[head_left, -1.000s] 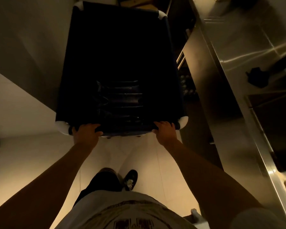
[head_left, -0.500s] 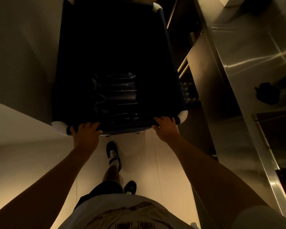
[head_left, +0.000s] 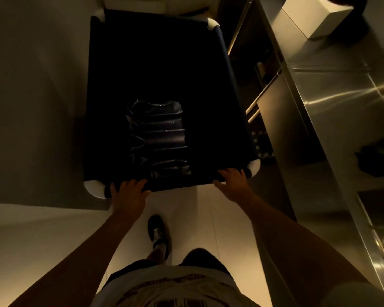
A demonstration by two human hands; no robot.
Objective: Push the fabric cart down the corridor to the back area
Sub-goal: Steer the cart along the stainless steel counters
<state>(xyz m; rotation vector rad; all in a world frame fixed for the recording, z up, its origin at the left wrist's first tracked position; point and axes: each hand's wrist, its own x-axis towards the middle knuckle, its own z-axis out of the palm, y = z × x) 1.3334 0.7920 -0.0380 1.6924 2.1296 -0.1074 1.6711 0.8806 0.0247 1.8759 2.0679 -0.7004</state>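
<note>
The fabric cart (head_left: 228,69) is a deep dark-blue cloth bin with white rounded corner pieces, seen from above in front of me. Dark folded bags (head_left: 159,138) lie stacked at its bottom. My left hand (head_left: 129,193) grips the near rim close to the left corner. My right hand (head_left: 232,181) grips the same rim close to the right corner. The fingers of both curl over the edge. My left foot (head_left: 157,233) is forward on the pale floor.
A long stainless steel counter (head_left: 333,111) runs along the right, with shelves (head_left: 262,89) under it close to the cart's side. A white box (head_left: 313,16) and a dark object (head_left: 372,160) sit on the counter. A grey wall (head_left: 31,96) closes the left.
The cart has rolled further along the corridor beside the counter, and its far corners show again. My left foot has stepped forward. Both hands keep their hold on the rim.
</note>
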